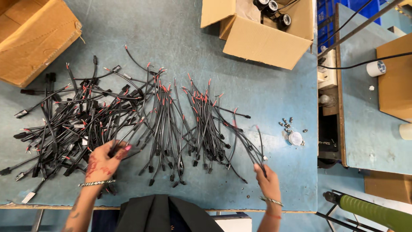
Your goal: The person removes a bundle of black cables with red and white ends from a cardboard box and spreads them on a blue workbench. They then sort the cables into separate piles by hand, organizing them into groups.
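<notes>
Where the blue table (257, 94) lies scuffed and matte, thin black cables with red-tipped ends cover most of its top, too many to count.

Item: tangled heap of cables (64, 124), toward 9 o'clock, glossy rubber sheathing, blocky black plug ends, strands crossing every way.

Item: combed row of cables (189, 124), at centre, laid roughly parallel, plugs toward 6 o'clock, red tips toward 12 o'clock.

Item: left hand (103, 161), at 7 o'clock, fingers closed on a few strands at the heap's near edge; one twisted metal bangle on the wrist.

Item: right hand (267, 178), at 5 o'clock, pinching a small bunch of cables (253, 148) by the lower ends, the strands curving up toward 11 o'clock; one bangle on this wrist too.

Item: small grey screws (286, 123), about eight, loose, at 3 o'clock, just beside one round white cap (295, 138).

Item: cardboard boxes, two. Open box (262, 38) at 12 o'clock, flaps up, holding three round black parts with pale faces. Second box (34, 38) at 10 o'clock, worn brown board.

Item: roll of white tape (376, 68), one, on the neighbouring bench at 2 o'clock.
</notes>
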